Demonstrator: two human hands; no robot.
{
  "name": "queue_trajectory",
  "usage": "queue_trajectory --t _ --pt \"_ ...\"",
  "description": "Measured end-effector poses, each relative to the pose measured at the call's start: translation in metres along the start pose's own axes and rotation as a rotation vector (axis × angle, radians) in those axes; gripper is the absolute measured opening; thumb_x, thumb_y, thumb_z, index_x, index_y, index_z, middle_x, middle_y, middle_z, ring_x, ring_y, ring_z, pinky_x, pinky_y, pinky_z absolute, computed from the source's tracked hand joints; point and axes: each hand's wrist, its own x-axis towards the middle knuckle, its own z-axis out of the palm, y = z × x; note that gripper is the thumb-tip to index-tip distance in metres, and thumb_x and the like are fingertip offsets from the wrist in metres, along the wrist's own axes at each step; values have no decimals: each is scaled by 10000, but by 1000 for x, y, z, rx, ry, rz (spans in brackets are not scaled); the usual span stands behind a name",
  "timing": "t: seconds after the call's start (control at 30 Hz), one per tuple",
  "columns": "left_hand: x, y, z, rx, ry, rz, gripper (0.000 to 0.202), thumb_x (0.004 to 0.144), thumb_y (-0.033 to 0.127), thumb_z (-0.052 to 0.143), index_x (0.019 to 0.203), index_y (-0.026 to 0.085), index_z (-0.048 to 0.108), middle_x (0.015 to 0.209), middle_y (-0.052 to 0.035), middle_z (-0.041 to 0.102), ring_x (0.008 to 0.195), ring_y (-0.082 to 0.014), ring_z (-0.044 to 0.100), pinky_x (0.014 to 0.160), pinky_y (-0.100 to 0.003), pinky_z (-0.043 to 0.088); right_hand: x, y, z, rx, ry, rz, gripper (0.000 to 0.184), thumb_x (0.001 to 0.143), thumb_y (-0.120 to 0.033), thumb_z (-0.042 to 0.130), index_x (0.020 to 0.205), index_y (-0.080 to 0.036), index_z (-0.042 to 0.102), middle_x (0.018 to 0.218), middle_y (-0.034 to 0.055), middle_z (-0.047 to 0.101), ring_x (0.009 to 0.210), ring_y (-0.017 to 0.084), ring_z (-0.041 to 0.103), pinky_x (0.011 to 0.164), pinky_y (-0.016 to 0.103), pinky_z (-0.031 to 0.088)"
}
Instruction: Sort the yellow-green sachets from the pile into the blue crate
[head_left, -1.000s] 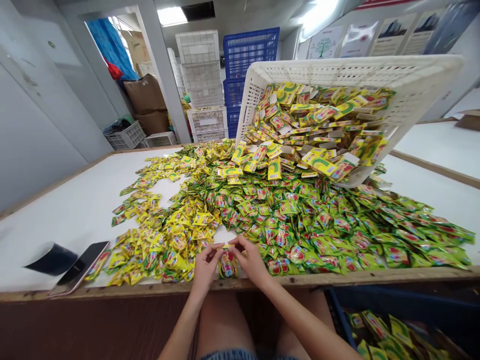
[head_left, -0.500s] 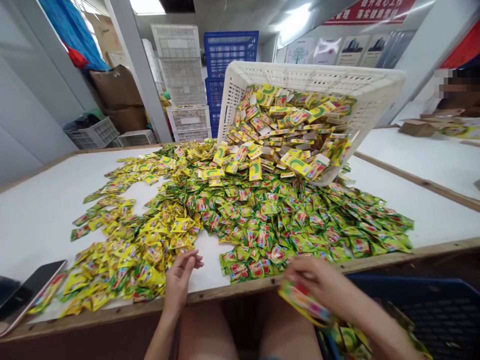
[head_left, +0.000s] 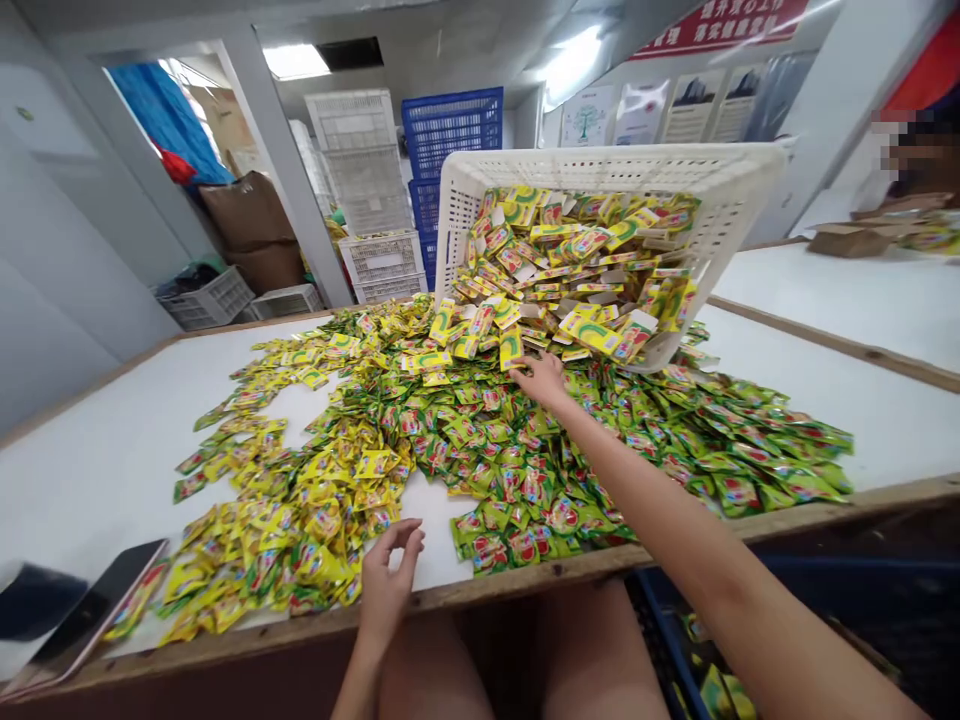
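**Small yellow carton (head_left: 511,347), right hand (head_left: 544,382) at its lower end**

The carton looks like thin printed card, so it is probably light and fairly stiff along its edges — yet easy to dent if pressed hard on its broad face. The glossy print may make it a little slick. Its long narrow sides seem the best hold, with a gentle pinch.

It stands out at the front of the other cartons (head_left: 589,330) spilling from the tipped white basket (head_left: 615,156), just above the green sachets (head_left: 540,485). The right hand's fingertips are at it; whether they grip, I cannot tell. The left hand (head_left: 388,580) is loosely curled with nothing visible in it — beside the yellow sachets (head_left: 322,520).

The carton is a slim oblong, nearly upright, bright yellow with a curved green band.
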Motion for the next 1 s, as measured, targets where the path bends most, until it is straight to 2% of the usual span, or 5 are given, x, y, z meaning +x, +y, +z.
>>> queue_trajectory --t 0.17,0.33,0.5,0.73,1.0 --pt "-1 1 1 -49 64 -12 239 779 335 555 931 161 618 801 -59 661 723 -180 624 725 -306 472 9 -18 25 -18 -78 87 367 805 -309 515 1058 -58 605 1202 228 423 1172 356 298 921 549 199" --pt "2 6 1 -278 36 -8 454 809 355 517 1213 161 452 1110 -139 594 971 -226 596 859 -369 453 -115 -45 47 3 -182 -197 338 799 -281 518 1122 -193 562 1248 130 415 1144 288 355 941 461 282" --pt "9 -7 1 -345 163 -81 551 738 372 603 1213 147 438 1072 -132 618 1006 -242 586 875 -365 449 -211 -74 62 162 -667 -726 304 758 -231 575 1060 -268 580 1242 54 473 1182 238 359 968 416 284" --pt "7 -20 0 -403 479 -231 449 666 371 665 1033 132 567 901 -88 668 808 -205 638 750 -320 494 -145 -86 92 93 -397 -480 298 794 -198 520 1091 -178 523 1121 97 551 1043 219 468 889 377 351" --pt "-5 -1 1 -165 680 -127 434 695 362 636 1040 108 568 945 -108 663 835 -221 627 741 -306 484 -127 -126 171 -12 -483 -665 436 764 -128 528 1186 -202 450 1241 84 476 1169 224 326 926 369 285"
